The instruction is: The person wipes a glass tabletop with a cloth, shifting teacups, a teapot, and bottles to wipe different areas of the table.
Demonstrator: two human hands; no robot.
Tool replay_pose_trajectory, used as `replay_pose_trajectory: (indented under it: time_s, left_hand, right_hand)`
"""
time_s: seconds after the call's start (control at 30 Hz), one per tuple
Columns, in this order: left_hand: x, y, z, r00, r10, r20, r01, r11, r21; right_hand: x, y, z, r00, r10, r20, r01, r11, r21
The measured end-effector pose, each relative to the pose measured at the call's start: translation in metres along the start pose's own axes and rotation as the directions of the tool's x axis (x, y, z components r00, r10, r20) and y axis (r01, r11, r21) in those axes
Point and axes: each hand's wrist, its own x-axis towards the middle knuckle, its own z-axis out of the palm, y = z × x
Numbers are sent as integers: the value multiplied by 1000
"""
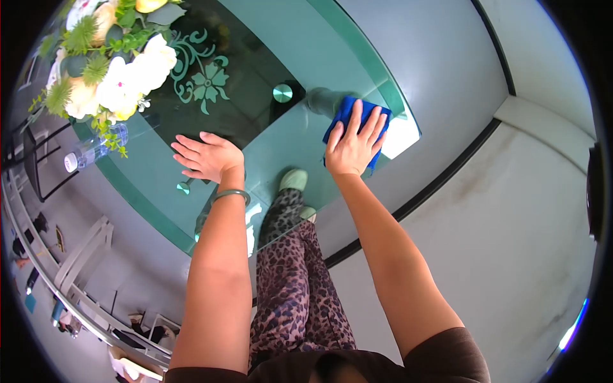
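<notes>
Beneath both hands spreads a glass table (281, 143) with green edges and a dark panel bearing a flower pattern. My right hand (353, 145) lies on a folded blue cloth (345, 113) near the table's right corner, fingers stretched over it and pressing it flat to the glass. My left hand (211, 158) is held with fingers spread over the glass near the dark panel, with nothing in it; whether it touches the surface I cannot tell. A bangle (232, 195) circles the left wrist.
White and cream artificial flowers (118, 80) stand at the table's upper left. Beside them lies a clear plastic bottle (96, 150). White wall (460, 210) runs close along the right. A curved railing (76, 313) and a white chair-like piece (83, 255) are lower left.
</notes>
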Motion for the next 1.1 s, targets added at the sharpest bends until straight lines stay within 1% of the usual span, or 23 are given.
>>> replay_pose_trajectory:
  time_s: [0.03,0.1,0.13,0.17,0.23,0.3,0.33,0.4,0.43,0.53,0.57,0.73,0.77,0.8,0.83,0.93,0.97,1.07,1.1]
  left_hand:
    - [0,1,-1,1000,-9,9,9,1000,-10]
    - [2,-1,-7,1000,13,8,-13,1000,-25]
    - [0,0,-9,1000,5,17,-4,999,-41]
    - [0,-1,-7,1000,22,1,-22,1000,-20]
    - [1,-5,-7,999,43,9,-42,999,-14]
    - [2,-5,-12,999,53,8,-53,998,-16]
    - [4,-10,-13,997,78,5,-78,997,-13]
    - [5,-13,-13,996,87,22,-87,996,0]
    - [7,-14,-15,995,90,32,-89,996,-20]
    - [11,-13,-24,992,122,36,-120,992,-34]
    - [17,-18,-31,987,142,79,-141,990,-25]
    - [14,-8,-42,986,122,113,-119,992,-31]
    - [14,-7,-43,987,119,113,-116,993,-25]
    - [23,-16,-48,978,156,141,-155,988,-16]
    - [22,-15,-51,975,154,157,-156,988,0]
    - [23,-17,-53,970,161,185,-163,987,-3]
    - [24,-17,-54,968,158,195,-162,987,5]
    - [30,-15,-57,968,167,189,-166,986,-20]
    - [31,-15,-57,968,165,187,-161,986,-34]
  right_hand:
    - [2,4,-2,990,-135,39,135,991,25]
    - [4,4,-12,949,-294,109,287,955,73]
    - [10,5,-14,914,-381,141,373,924,82]
    - [16,5,-18,874,-454,173,442,891,106]
    - [31,5,-24,760,-598,252,586,800,131]
    - [55,4,-28,617,-715,328,707,687,170]
    - [62,1,-31,571,-741,354,734,654,184]
    - [90,-6,-31,459,-813,359,817,545,189]
    - [103,-14,-31,423,-826,373,832,517,201]
    - [140,-41,-27,361,-854,374,869,454,197]
    - [142,-51,-26,392,-841,372,852,485,199]
    - [190,-87,-18,417,-835,358,849,498,174]
    - [193,-89,-20,417,-833,364,848,501,175]
    - [181,-92,-23,450,-802,394,821,545,171]
    - [182,-90,-20,442,-805,396,830,534,160]
    - [195,-97,-18,370,-818,441,869,472,147]
    - [205,-103,-16,342,-835,432,882,444,161]
    - [237,-129,-13,261,-835,485,916,373,149]
    - [246,-135,-8,243,-841,484,914,365,176]
